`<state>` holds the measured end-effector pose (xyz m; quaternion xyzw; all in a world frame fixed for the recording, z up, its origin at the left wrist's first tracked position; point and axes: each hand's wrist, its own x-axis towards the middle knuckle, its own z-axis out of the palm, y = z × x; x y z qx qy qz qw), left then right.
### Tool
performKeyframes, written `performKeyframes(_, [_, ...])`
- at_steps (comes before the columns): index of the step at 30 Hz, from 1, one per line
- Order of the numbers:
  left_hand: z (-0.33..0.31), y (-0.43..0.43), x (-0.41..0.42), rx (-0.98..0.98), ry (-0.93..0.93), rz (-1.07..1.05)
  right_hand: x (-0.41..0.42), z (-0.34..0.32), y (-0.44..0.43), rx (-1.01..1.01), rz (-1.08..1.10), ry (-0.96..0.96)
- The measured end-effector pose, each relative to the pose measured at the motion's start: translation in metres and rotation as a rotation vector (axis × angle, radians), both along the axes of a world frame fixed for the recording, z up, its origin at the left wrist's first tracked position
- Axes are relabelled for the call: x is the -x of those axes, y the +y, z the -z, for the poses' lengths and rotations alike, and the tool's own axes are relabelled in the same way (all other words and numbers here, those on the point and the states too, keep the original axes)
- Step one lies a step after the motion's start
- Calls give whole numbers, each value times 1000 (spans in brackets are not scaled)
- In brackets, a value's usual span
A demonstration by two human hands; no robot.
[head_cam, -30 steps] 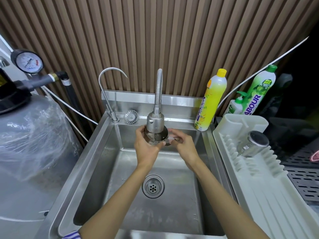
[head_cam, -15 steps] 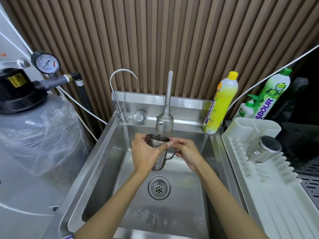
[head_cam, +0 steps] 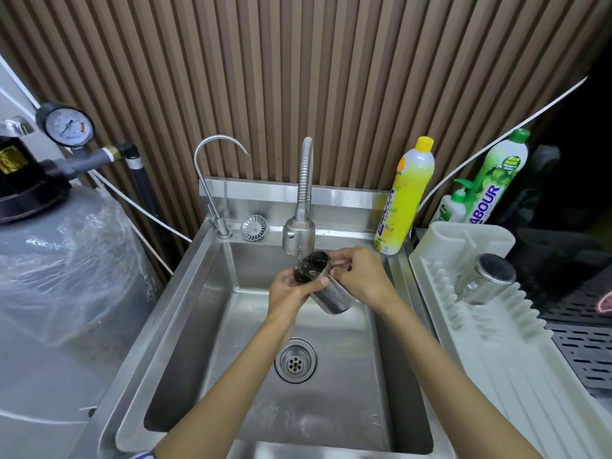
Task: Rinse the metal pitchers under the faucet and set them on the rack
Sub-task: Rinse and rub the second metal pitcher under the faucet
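Note:
A small metal pitcher (head_cam: 331, 298) is held tilted over the sink, its dark mouth turned up and left under the flexible faucet head (head_cam: 298, 238). My left hand (head_cam: 288, 291) grips its rim and side. My right hand (head_cam: 361, 278) holds it on the handle side. A thin stream of water falls from the faucet onto the rim. A second metal pitcher (head_cam: 486, 278) lies upside down and tilted on the white plastic drying rack (head_cam: 496, 342) to the right of the sink.
The steel sink (head_cam: 185, 313) has a drain (head_cam: 295, 359) below the hands. A thin gooseneck tap (head_cam: 212, 180) and a strainer stand at the back left. Yellow (head_cam: 405, 197) and green (head_cam: 493, 180) detergent bottles stand at the back right. A plastic-wrapped tank (head_cam: 56, 276) fills the left.
The pitcher has been tipped from upright to lying slanted, mouth toward the faucet. Both hands stayed on it and shifted slightly right and up.

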<state>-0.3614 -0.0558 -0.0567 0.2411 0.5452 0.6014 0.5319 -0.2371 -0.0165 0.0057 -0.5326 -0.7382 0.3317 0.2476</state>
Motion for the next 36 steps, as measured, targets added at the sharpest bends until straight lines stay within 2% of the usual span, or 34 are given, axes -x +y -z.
performKeyframes(2, [-1,5,0,-44,10,-53,-1,0,-1,-64,-2,-6])
performKeyframes(5, [-2,9,0,-94,138,-110,-2,2,2,-119,7,-1])
performKeyframes(8, [0,9,3,-95,262,-148,-1,4,10,8,-35,-48])
performKeyframes(11, [7,7,11,-64,267,-126,5,5,14,99,-105,-89])
performKeyframes(14, [19,2,20,19,295,-90,21,5,10,-39,-145,-236])
performKeyframes(17, [27,1,30,151,378,1,43,9,-3,-180,-255,-476])
performKeyframes(22, [25,2,36,184,314,135,58,17,-13,-407,-388,-772])
performKeyframes(28, [33,7,34,208,511,215,64,16,-13,-544,-523,-893])
performKeyframes(31, [33,8,28,208,550,226,69,14,-11,-622,-514,-961])
performKeyframes(36, [28,15,25,248,579,263,75,8,-11,-609,-484,-1013])
